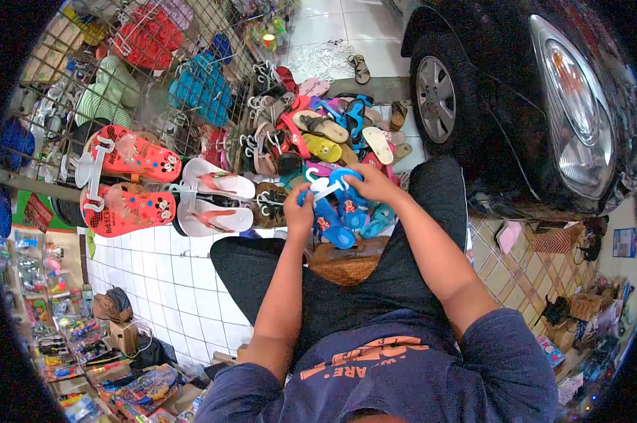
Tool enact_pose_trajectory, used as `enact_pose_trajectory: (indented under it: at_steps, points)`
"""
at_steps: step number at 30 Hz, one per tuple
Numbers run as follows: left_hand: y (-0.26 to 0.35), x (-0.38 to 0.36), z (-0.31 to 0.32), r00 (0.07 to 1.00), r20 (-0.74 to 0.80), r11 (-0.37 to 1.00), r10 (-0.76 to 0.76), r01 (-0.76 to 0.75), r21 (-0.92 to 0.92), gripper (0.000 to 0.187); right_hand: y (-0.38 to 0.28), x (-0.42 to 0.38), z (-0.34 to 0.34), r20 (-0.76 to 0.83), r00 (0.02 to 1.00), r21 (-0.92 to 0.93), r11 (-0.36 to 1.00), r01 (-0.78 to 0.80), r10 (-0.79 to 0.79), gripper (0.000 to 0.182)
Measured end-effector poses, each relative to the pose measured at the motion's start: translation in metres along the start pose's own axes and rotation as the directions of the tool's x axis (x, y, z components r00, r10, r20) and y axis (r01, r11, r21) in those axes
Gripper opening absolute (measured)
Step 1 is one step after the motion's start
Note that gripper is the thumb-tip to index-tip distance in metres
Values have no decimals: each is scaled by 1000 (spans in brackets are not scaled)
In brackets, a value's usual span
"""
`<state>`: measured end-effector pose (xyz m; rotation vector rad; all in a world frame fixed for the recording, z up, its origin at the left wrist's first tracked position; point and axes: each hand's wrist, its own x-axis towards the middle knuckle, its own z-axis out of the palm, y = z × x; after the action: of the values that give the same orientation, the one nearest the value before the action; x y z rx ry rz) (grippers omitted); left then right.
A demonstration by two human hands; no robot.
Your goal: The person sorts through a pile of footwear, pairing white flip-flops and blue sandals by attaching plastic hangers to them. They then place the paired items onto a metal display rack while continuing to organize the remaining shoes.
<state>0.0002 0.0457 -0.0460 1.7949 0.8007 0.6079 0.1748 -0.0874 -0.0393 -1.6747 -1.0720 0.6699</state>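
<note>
A pair of blue children's sandals (331, 227) with small red figures hangs between my hands, above my lap. A white plastic shoe hanger (321, 187) with a curved hook sits across their upper ends. My left hand (301, 210) is closed at the left side of the pair, its fingertips on a blue edge. From the right, my right hand (373, 186) pinches the blue upper end beside the hanger. Just past my hands lies a heap of mixed sandals, with a yellow sandal (321, 147) among them. Teal sandals (378, 221) lie right of the held pair.
Red sandals (132, 208) and white flip-flops (216, 211) hang on hangers at left, by a wire rack (192, 141) of footwear. A black car (516, 106) stands close on the right. White hangers (322, 60) lie on tiles ahead. Packaged goods fill the lower left.
</note>
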Motion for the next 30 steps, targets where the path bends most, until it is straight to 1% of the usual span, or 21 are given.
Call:
enact_pose_trajectory:
  at_steps: [3, 5, 7, 8, 9, 10, 11, 13, 14, 16, 17, 18, 19, 21, 22, 23, 24, 25, 27, 28, 30]
  points:
    - [10, -1, -1, 997, -16, 997, -79, 79, -15, 20, -7, 1, -1, -32, 999, 46, 999, -24, 25, 29]
    - [3, 0, 3, 997, -28, 998, -66, 66, -11, 20, -8, 2, -2, -42, 995, -56, 994, -93, 91, 28]
    - [2, 0, 3, 998, -39, 998, -56, 56, -6, 20, -9, 2, 2, -129, 991, -11, 999, -31, 29, 28]
    - [1, 1, 1, 999, 28, 997, 22, -24, 70, 20, -9, 2, 4, -216, 976, 27, 999, 36, -29, 28]
    - [0, 2, 0, 990, 101, 984, 96, -110, 138, 21, -7, 2, 5, -218, 975, 26, 999, 33, -27, 28]
    - [-2, 1, 1, 972, 94, 952, 213, -228, 203, 20, -6, 3, 4, -268, 963, 37, 999, 10, 1, 29]
    - [-4, 2, 3, 972, 93, 953, 214, -229, 199, 20, -4, 4, 3, -315, 949, 49, 999, -13, 27, 29]
    - [1, 2, 3, 988, 6, 984, 153, -153, 92, 20, -4, 4, 2, -378, 924, 37, 998, -43, 54, 28]
    - [4, -1, 2, 999, -34, 998, 28, -26, 57, 19, -3, 6, -1, -437, 896, 37, 997, -72, 80, 28]
    - [-16, 7, -1, 994, -113, 998, 0, 7, 63, 18, 10, 11, -5, -532, 824, 95, 981, -170, 194, 26]
    - [-28, 10, -2, 982, -187, 997, -25, 38, 67, 18, 21, 12, -10, -532, 824, 96, 981, -170, 195, 26]
    - [-24, 9, -3, 978, -194, 995, -82, 69, -74, 19, 24, 12, -16, -494, 838, 220, 966, -135, 230, 26]
    - [-26, 9, -4, 978, -192, 995, -82, 69, -73, 19, 27, 11, -19, -454, 852, 341, 934, -103, 260, 26]
    - [-22, 12, -6, 986, -150, 990, -77, 57, -131, 19, 24, 10, -20, -472, 852, 359, 932, -51, 228, 28]
    - [-18, 11, -6, 986, -150, 990, -76, 56, -132, 19, 18, 8, -21, -438, 859, 455, 889, -45, 267, 30]
    - [-14, 9, -5, 991, -85, 977, -101, 83, -195, 20, 11, 7, -21, -399, 866, 546, 837, -41, 303, 31]
    - [-7, 7, -4, 992, -17, 960, -122, 113, -256, 20, 8, 5, -24, -243, 910, 662, 743, -99, 337, 32]
    - [-1, 5, -3, 992, -16, 960, -122, 114, -257, 20, 5, 4, -20, -244, 909, 661, 743, -100, 339, 32]
    - [6, 1, 0, 994, 109, 991, 1, 13, -130, 20, -3, 3, -4, -173, 982, 280, 960, -21, 72, 32]
    - [1, 3, 5, 991, 132, 987, -21, 41, -154, 20, -6, 2, -1, -53, 999, 164, 986, 6, 3, 30]
    - [5, -1, 5, 988, 153, 986, -26, 51, -158, 21, -13, -1, 1, -16, 999, 113, 993, -43, 45, 28]
